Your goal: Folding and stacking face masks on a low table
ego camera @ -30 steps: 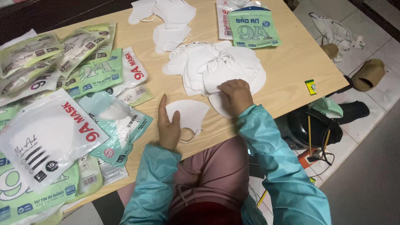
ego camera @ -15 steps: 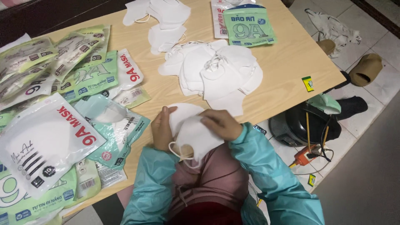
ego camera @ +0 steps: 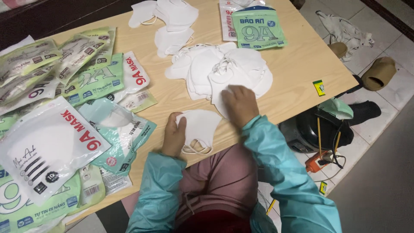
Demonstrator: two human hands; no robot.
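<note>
Left hand (ego camera: 174,137) pinches folded white mask (ego camera: 199,126) at table (ego camera: 302,64) near edge, thumb on top, ear loops dangling below. Right hand (ego camera: 240,103) lies flat, fingers together, on mask pile (ego camera: 224,71) just beyond; whether it grips one, I cannot tell. I judge work partway: one mask separated, pile large, few loose masks (ego camera: 170,21) at far edge. Many packets (ego camera: 51,142) lie left; which are filled, I cannot tell.
</note>
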